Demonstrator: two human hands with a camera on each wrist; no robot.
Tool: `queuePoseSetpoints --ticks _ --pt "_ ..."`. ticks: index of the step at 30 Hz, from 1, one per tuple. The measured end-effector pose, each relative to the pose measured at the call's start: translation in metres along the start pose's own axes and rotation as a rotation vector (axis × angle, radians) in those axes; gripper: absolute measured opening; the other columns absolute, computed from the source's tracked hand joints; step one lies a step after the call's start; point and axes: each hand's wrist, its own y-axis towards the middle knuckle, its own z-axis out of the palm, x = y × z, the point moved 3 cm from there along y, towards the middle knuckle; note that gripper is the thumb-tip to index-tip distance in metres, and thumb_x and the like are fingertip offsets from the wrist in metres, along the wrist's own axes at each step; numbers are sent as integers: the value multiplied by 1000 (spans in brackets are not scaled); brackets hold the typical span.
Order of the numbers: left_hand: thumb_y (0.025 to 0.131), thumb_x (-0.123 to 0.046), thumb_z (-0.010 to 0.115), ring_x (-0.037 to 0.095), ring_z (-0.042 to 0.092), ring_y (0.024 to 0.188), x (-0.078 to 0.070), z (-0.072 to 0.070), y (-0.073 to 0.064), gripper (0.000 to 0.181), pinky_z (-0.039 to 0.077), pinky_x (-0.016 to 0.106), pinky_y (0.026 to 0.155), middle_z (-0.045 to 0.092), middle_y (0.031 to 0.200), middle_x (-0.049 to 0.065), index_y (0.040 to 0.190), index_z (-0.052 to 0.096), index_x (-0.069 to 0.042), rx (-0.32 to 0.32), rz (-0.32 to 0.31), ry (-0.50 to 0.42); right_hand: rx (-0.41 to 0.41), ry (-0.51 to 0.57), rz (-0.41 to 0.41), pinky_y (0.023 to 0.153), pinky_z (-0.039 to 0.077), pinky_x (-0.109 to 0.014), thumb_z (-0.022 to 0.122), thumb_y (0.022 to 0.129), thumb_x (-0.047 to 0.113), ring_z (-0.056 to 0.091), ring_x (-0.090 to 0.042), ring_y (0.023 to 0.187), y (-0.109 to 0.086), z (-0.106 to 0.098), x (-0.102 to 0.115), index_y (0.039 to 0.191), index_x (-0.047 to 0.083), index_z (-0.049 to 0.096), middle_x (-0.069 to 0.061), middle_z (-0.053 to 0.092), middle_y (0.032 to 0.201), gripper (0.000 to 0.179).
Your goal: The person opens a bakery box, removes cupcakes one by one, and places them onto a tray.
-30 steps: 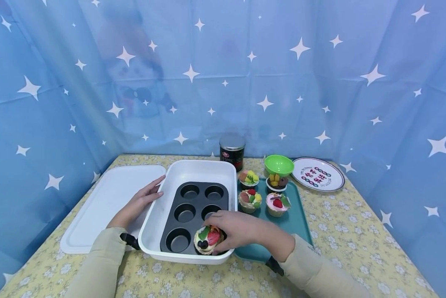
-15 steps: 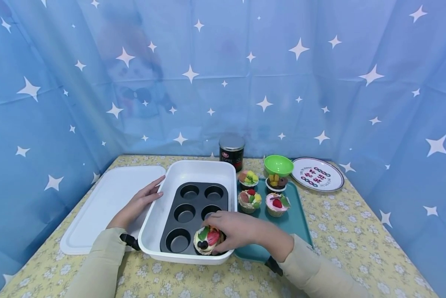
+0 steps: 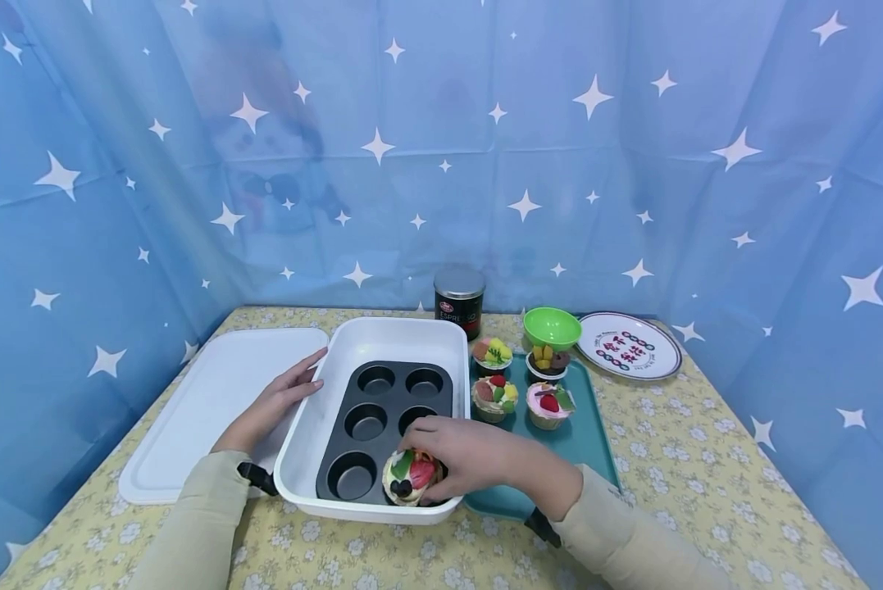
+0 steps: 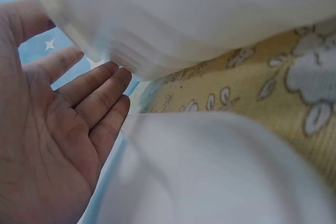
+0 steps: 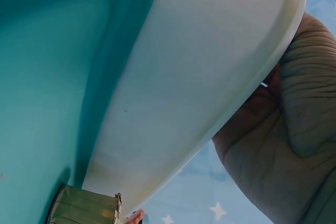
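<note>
My right hand [image 3: 478, 452] reaches over the white bin's right rim and grips a cupcake [image 3: 408, 477] topped with strawberry, green leaf and dark berries. That cupcake sits at the near right cup of a dark muffin pan [image 3: 393, 393], whose other visible cups hold nothing. The pan lies inside a deep white plastic bin [image 3: 348, 348]. On the bin's left side my left hand [image 3: 282, 401] rests its fingers on the outer wall; the left wrist view shows those fingers [image 4: 102, 85] nearly straight. In the right wrist view the bin wall hides my right fingertips and the held cupcake.
Several cupcakes [image 3: 548, 406] stand on a teal tray [image 3: 574, 447] right of the bin. Behind are an espresso tin [image 3: 459, 303], a green bowl [image 3: 552, 328] and a patterned plate [image 3: 658, 360]. A white lid [image 3: 212, 410] lies at the left on the flowered tablecloth [image 3: 323, 557].
</note>
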Motion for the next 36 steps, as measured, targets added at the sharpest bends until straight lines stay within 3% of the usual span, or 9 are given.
queuePoseSetpoints --ticks 14,22,36 --pt "103 -40 57 37 24 150 -2 0 -1 65 29 62 114 27 164 11 160 25 -40 -12 -15 12 -29 13 -93 95 45 -14 79 89 33 52 -4 113 0 -2 3 147 13 50 1 47 134 68" --pt "102 -42 57 36 24 150 -2 0 -1 67 30 61 113 26 164 11 160 24 -39 -14 -23 18 -51 49 -88 96 45 -14 80 88 35 50 -5 115 -1 -4 2 140 17 55 2 46 132 60" --pt "103 -39 56 38 21 151 -4 1 -2 67 26 62 115 26 164 13 161 24 -37 1 -4 3 -21 115 -45 96 46 -17 77 89 41 51 -5 117 -3 -9 -2 142 18 54 3 54 136 62"
